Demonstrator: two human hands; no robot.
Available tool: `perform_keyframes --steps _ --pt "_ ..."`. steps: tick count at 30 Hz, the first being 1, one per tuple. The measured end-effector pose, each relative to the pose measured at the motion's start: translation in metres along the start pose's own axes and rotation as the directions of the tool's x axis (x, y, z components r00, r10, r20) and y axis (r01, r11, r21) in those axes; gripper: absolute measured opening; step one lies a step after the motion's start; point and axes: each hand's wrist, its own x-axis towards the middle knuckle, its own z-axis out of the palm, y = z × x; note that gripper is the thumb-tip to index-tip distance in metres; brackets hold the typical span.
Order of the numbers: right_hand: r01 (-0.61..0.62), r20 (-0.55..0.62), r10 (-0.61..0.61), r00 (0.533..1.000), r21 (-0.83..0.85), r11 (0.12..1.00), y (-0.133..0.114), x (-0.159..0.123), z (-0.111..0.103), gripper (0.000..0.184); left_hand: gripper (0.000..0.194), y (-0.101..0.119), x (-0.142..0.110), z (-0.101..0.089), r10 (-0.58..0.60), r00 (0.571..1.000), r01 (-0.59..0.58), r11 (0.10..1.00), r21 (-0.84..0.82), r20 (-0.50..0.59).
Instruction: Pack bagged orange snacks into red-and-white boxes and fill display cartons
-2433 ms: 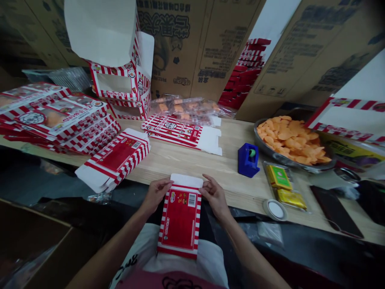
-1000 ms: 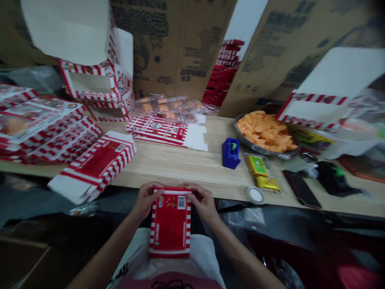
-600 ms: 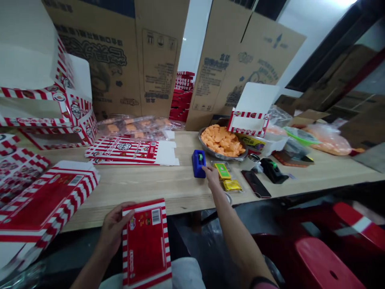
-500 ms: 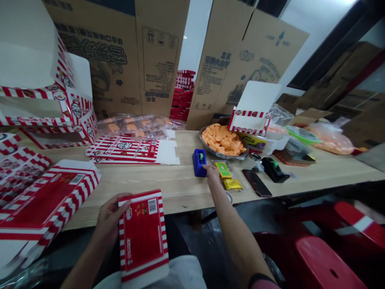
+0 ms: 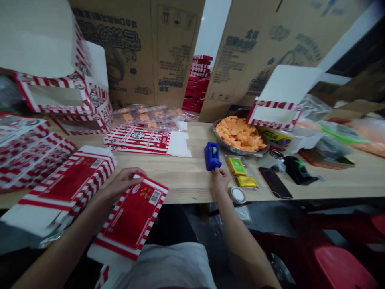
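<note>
My left hand [image 5: 124,184] grips the top left corner of a red carton [image 5: 134,216] with white striped edges and a barcode. The carton hangs tilted over my lap, in front of the table edge. At the front end of a blue tape dispenser [image 5: 211,157], my right hand [image 5: 221,179] has its fingers drawn together, touching the dispenser's lower front. Any strip of tape between those fingers is too small to see. A green-cored roll sits in the dispenser. Just right of the right hand lie yellow packets [image 5: 242,172] and a round roll [image 5: 238,194].
Striped cartons [image 5: 72,172] are stacked at left, with open display boxes [image 5: 57,96] behind. Flat cartons [image 5: 136,139] lie beneath bagged snacks [image 5: 150,116]. A bowl of orange chips [image 5: 239,134], a phone [image 5: 275,182] and a black tape dispenser [image 5: 297,170] stand at right. Red stools [image 5: 343,267] are below.
The view has shifted, so the table items sit further right. The carton in my left hand has tilted clockwise. My right hand has moved from the dispenser's right side to its front end.
</note>
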Motion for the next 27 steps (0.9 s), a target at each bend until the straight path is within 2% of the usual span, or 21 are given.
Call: perform_keyframes --steps 3,4,5,6,7,8,9,10,11,12,13,14,15,16,18,20,22,24,25,26,27 --pt "-0.037 0.022 0.035 0.999 0.072 0.997 -0.010 -0.014 0.004 0.032 0.021 0.005 0.002 0.007 -0.003 0.995 -0.002 0.999 0.048 0.103" --pt "-0.058 0.081 0.051 0.995 0.087 0.995 -0.017 -0.023 0.006 0.032 0.020 0.005 0.004 0.008 -0.019 0.989 0.011 0.998 0.054 0.146" --pt "-0.077 0.195 0.059 0.979 0.087 0.993 -0.026 -0.034 0.010 0.031 0.019 0.004 0.005 0.009 -0.036 0.982 0.025 0.998 0.059 0.184" --pt "-0.081 0.363 0.051 0.930 0.068 0.994 -0.037 -0.046 0.014 0.029 0.019 0.002 0.006 0.009 -0.048 0.976 0.035 0.997 0.065 0.213" --pt "-0.059 0.564 0.030 0.825 0.033 0.998 -0.050 -0.059 0.020 0.028 0.019 0.000 0.007 0.010 -0.060 0.970 0.045 0.997 0.070 0.237" --pt "-0.003 0.757 0.003 0.653 -0.002 1.000 -0.063 -0.070 0.027 0.026 0.020 -0.002 0.007 0.011 -0.073 0.962 0.057 0.996 0.071 0.263" --pt "0.082 0.896 -0.018 0.444 -0.021 0.996 -0.076 -0.081 0.034 0.025 0.021 -0.003 0.007 0.012 -0.084 0.953 0.067 0.996 0.067 0.290" --pt "0.176 0.968 -0.029 0.248 -0.015 0.984 -0.088 -0.091 0.042 0.025 0.022 -0.004 0.007 0.013 -0.089 0.945 0.075 0.996 0.057 0.315" --pt "0.263 0.994 -0.035 0.104 0.006 0.965 -0.099 -0.098 0.050 0.024 0.022 -0.005 0.006 0.015 -0.090 0.938 0.080 0.996 0.044 0.335" --pt "0.336 0.999 -0.038 0.009 0.033 0.941 -0.106 -0.104 0.058 0.022 0.021 -0.006 0.005 0.016 -0.086 0.933 0.081 0.996 0.029 0.350" --pt "0.399 0.998 -0.040 -0.043 0.054 0.915 -0.111 -0.109 0.064 0.020 0.021 -0.006 0.003 0.017 -0.079 0.930 0.079 0.997 0.015 0.359" --pt "0.457 0.997 -0.038 -0.065 0.064 0.887 -0.113 -0.112 0.069 0.018 0.021 -0.006 0.002 0.018 -0.073 0.929 0.079 0.997 0.000 0.364" --pt "0.515 0.997 -0.035 -0.062 0.062 0.855 -0.112 -0.115 0.073 0.016 0.021 -0.006 0.000 0.019 -0.072 0.927 0.083 0.996 -0.015 0.369" --pt "0.571 0.999 -0.033 -0.038 0.048 0.819 -0.111 -0.118 0.075 0.015 0.021 -0.006 -0.001 0.019 -0.073 0.925 0.091 0.995 -0.030 0.373" --pt "0.667 0.999 -0.031 0.045 -0.007 0.745 -0.106 -0.123 0.077 0.017 0.022 -0.005 -0.004 0.020 -0.079 0.925 0.103 0.994 -0.046 0.371" --pt "0.711 0.991 -0.025 0.128 -0.075 0.699 -0.103 -0.128 0.076 0.020 0.021 -0.004 -0.006 0.020 -0.065 0.934 0.082 0.996 -0.035 0.350" --pt "0.692 0.982 0.002 0.188 -0.134 0.710 -0.103 -0.132 0.075 0.020 0.020 -0.002 -0.007 0.020 -0.037 0.946 0.040 0.999 -0.005 0.321" --pt "0.610 0.970 0.014 0.243 -0.164 0.775 -0.104 -0.131 0.075 0.017 0.019 0.001 -0.008 0.020 0.008 0.951 -0.015 1.000 0.019 0.308" --pt "0.537 0.969 0.031 0.245 -0.162 0.828 -0.104 -0.130 0.076 0.018 0.020 0.003 -0.009 0.020 0.036 0.948 -0.045 0.999 0.023 0.315" --pt "0.426 0.976 0.071 0.207 -0.155 0.892 -0.102 -0.129 0.077 0.023 0.022 0.005 -0.010 0.020 0.067 0.943 -0.078 0.997 0.019 0.327" --pt "0.267 0.984 0.128 0.126 -0.158 0.951 -0.099 -0.128 0.078 0.030 0.024 0.007 -0.011 0.020 0.099 0.935 -0.109 0.994 0.010 0.342"
